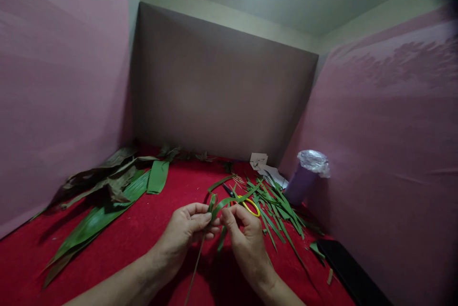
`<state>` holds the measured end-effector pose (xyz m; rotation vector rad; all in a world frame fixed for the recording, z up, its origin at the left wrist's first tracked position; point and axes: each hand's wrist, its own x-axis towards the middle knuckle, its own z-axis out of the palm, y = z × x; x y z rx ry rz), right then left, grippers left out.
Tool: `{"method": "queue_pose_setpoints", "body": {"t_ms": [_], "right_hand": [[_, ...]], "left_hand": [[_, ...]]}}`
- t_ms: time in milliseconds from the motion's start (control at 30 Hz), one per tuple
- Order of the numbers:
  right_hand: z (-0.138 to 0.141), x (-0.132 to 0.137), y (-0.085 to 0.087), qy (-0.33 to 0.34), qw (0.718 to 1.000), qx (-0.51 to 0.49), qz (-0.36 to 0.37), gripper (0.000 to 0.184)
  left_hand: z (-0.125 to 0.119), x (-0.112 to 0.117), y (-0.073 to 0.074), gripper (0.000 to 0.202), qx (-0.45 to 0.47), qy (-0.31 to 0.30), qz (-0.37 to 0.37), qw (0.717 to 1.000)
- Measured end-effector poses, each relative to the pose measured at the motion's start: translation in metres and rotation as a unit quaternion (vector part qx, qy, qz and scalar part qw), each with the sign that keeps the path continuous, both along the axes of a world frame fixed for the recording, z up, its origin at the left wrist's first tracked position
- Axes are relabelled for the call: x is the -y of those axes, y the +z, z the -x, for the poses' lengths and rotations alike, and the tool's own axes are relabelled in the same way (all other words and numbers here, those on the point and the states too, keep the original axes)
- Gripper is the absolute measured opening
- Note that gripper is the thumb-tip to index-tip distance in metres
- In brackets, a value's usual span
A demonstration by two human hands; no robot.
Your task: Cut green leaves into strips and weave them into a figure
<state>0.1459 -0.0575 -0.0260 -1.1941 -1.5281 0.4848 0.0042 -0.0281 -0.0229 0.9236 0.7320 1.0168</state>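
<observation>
My left hand [186, 226] is closed in a pinch around a small folded piece of green leaf [212, 203]. A thin brown stem [195, 265] hangs down below it. From the folded piece a long green leaf strip [246, 195] arcs up and to the right. My right hand [246, 234] is beside it, thumb and forefinger pressed together near the strip. What lies between those fingertips is hidden. Just behind the right hand, scissors with yellow-lined handles [255, 208] rest on the red cloth [143, 253].
Cut leaf strips [282, 206] lie scattered at the right. Beyond them stands a purple container [301, 186] with crinkled clear wrap over its top. White papers [258, 160] lie at the back. Broad leaves [107, 208] spread at the left. A black flat object [352, 272] lies front right.
</observation>
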Motion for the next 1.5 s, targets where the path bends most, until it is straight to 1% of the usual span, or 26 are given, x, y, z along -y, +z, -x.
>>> {"method": "queue_pose_setpoints", "body": {"t_ms": [133, 233, 367, 467, 600, 700, 833, 933, 1067, 1200, 1300, 1500], "right_hand": [[0.005, 0.001, -0.002, 0.003, 1.000, -0.017, 0.011, 0.030], [0.007, 0.003, -0.003, 0.013, 0.999, -0.023, 0.029, 0.028], [0.013, 0.004, -0.007, 0.039, 0.997, -0.018, 0.059, 0.023], [0.017, 0.004, -0.009, 0.049, 0.996, -0.003, 0.073, 0.020], [0.019, 0.004, -0.009, 0.035, 0.995, 0.036, 0.082, 0.026], [0.018, 0.004, -0.010, 0.033, 0.995, 0.037, 0.082, 0.028], [0.018, 0.001, -0.014, 0.060, 0.992, -0.006, 0.109, 0.027], [0.017, -0.001, -0.016, 0.080, 0.988, -0.049, 0.125, 0.027], [0.016, -0.002, -0.016, 0.102, 0.983, -0.079, 0.132, 0.027], [0.015, -0.002, -0.016, 0.123, 0.978, -0.101, 0.135, 0.028], [0.015, -0.002, -0.016, 0.128, 0.977, -0.108, 0.133, 0.028], [0.015, -0.002, -0.017, 0.116, 0.982, -0.076, 0.131, 0.031]], "left_hand": [[0.001, -0.002, -0.001, 0.018, 0.010, 0.008, 0.019, 1.000], [0.001, -0.005, -0.005, 0.016, 0.042, 0.018, 0.022, 0.999], [0.001, -0.007, -0.009, 0.015, 0.089, 0.022, 0.020, 0.996], [0.000, -0.006, -0.008, 0.017, 0.094, 0.039, 0.025, 0.995], [-0.002, -0.006, -0.007, 0.019, 0.086, 0.066, 0.022, 0.994], [-0.002, -0.006, -0.007, 0.018, 0.079, 0.072, 0.018, 0.994], [-0.002, -0.006, -0.006, 0.019, 0.075, 0.071, 0.015, 0.995], [0.000, -0.005, -0.002, 0.019, 0.069, 0.055, 0.013, 0.996], [0.002, -0.003, 0.002, 0.016, 0.057, 0.037, 0.012, 0.998], [0.003, -0.005, 0.001, 0.018, 0.056, 0.013, 0.015, 0.998], [0.004, -0.006, 0.000, 0.017, 0.056, 0.008, 0.014, 0.998], [0.002, -0.004, 0.000, 0.016, 0.054, 0.033, 0.011, 0.998]]}}
